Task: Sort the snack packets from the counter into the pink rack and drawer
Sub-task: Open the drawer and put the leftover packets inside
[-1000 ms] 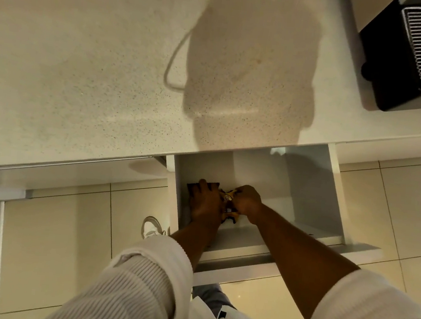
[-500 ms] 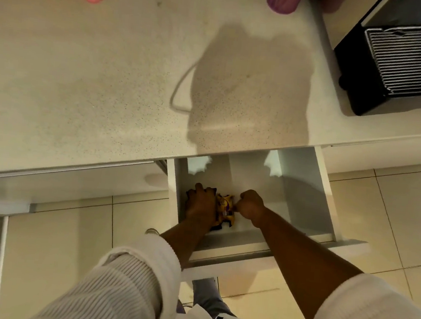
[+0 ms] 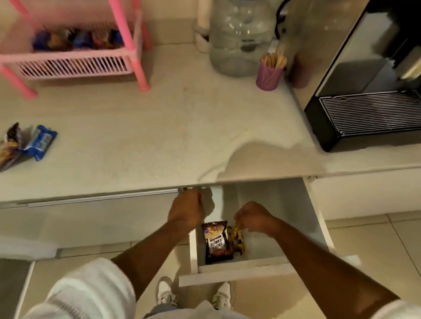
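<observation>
The white drawer [image 3: 250, 267] stands pulled out below the counter. A dark salted-peanuts packet [image 3: 215, 242] and a yellow packet [image 3: 236, 241] lie in its front left corner. My left hand [image 3: 186, 209] hovers above the drawer's left edge, fingers curled, holding nothing. My right hand [image 3: 251, 217] hangs just above the yellow packet, fingers loosely curled, nothing in it. Two packets stay on the counter at the left: a blue one [image 3: 40, 144] and a dark one [image 3: 7, 148]. The pink rack [image 3: 69, 63] at the back left holds several packets on its lower shelf.
A clear water jug [image 3: 238, 31] and a purple cup of wooden sticks [image 3: 269, 73] stand at the back of the counter. A black coffee machine [image 3: 379, 108] fills the right side. My feet in white shoes [image 3: 165, 292] stand on the tiled floor under the drawer.
Both hands have lifted off the packets in the drawer and risen. The head has tilted up, so the rack, jug and counter packets have come into view.
</observation>
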`<state>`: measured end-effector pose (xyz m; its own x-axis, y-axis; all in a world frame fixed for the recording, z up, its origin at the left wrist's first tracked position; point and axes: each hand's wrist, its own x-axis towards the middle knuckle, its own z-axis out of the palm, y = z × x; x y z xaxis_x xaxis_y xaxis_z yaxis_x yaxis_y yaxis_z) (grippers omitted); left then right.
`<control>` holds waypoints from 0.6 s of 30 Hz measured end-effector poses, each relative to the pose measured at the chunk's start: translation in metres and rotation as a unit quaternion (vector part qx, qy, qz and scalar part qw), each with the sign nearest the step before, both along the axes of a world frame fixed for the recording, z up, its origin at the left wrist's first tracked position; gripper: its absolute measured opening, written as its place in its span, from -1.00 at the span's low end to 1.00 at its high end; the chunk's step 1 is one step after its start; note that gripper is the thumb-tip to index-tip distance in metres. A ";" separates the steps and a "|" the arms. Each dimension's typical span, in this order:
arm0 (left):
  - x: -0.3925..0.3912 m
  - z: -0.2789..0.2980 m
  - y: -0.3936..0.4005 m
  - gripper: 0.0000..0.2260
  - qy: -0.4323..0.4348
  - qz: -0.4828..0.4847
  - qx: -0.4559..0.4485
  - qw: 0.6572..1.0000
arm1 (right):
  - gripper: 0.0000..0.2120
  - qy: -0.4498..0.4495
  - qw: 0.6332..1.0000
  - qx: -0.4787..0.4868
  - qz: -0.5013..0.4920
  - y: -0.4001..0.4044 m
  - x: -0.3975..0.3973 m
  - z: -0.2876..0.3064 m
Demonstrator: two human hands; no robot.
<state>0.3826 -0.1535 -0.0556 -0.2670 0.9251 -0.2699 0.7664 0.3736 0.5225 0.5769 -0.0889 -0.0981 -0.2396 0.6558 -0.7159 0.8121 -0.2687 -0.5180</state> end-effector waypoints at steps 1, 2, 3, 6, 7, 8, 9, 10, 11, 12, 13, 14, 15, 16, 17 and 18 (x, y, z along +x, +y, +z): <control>-0.009 0.004 -0.002 -0.69 0.010 0.002 0.009 1.000 | -0.78 0.012 1.000 0.021 0.014 0.000 -0.004 0.007; -0.018 0.007 -0.003 -0.72 0.023 0.003 0.014 1.000 | -0.80 0.026 0.998 0.045 0.030 -0.001 -0.008 0.014; -0.027 0.010 -0.006 -0.76 0.039 0.009 0.016 0.999 | -0.82 0.041 0.996 0.068 0.044 -0.002 -0.014 0.020; -0.052 0.017 -0.010 -0.84 0.057 0.040 0.039 0.997 | -0.90 0.085 0.987 0.118 0.062 -0.006 -0.036 0.040; -0.061 0.020 -0.011 -0.85 0.059 0.049 0.046 0.996 | -0.92 0.103 0.985 0.127 0.056 -0.007 -0.045 0.047; -0.071 0.022 -0.012 -0.85 0.061 0.056 0.051 0.995 | -0.95 0.120 0.982 0.135 0.047 -0.007 -0.057 0.053; -0.081 0.026 -0.013 -0.85 0.060 0.067 0.054 0.994 | -0.94 0.136 0.980 0.142 0.035 -0.006 -0.069 0.058; -0.090 0.027 -0.013 -0.86 0.056 0.082 0.057 0.993 | -0.91 0.150 0.977 0.149 0.022 -0.006 -0.081 0.062; -0.102 0.031 -0.014 -0.85 0.052 0.101 0.060 0.992 | -0.89 0.165 0.974 0.155 0.008 -0.005 -0.096 0.067; -0.114 0.034 -0.016 -0.85 0.048 0.115 0.066 0.990 | -0.89 0.181 0.970 0.159 -0.006 -0.004 -0.111 0.071; -0.128 0.038 -0.017 -0.85 0.045 0.124 0.071 0.989 | -0.90 0.194 0.967 0.164 -0.017 -0.004 -0.127 0.074; -0.142 0.040 -0.019 -0.86 0.043 0.127 0.077 0.988 | -0.91 0.203 0.964 0.169 -0.028 -0.003 -0.143 0.077; -0.156 0.044 -0.021 -0.86 0.041 0.127 0.081 0.988 | -0.91 0.209 0.962 0.171 -0.037 -0.002 -0.156 0.080; -0.173 0.047 -0.023 -0.86 0.040 0.130 0.087 0.987 | -0.90 0.214 0.961 0.171 -0.043 -0.002 -0.173 0.082; -0.190 0.050 -0.025 -0.86 0.040 0.133 0.090 0.986 | -0.90 0.217 0.960 0.170 -0.051 -0.001 -0.189 0.083; -0.210 0.053 -0.027 -0.86 0.045 0.138 0.093 0.985 | -0.89 0.221 0.959 0.169 -0.059 -0.001 -0.205 0.084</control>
<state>0.1730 -0.1804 -0.0031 -0.5304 0.8452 -0.0659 0.6952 0.4782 0.5366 0.3714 -0.0894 -0.0144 -0.3813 0.8735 -0.3027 0.4675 -0.1003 -0.8783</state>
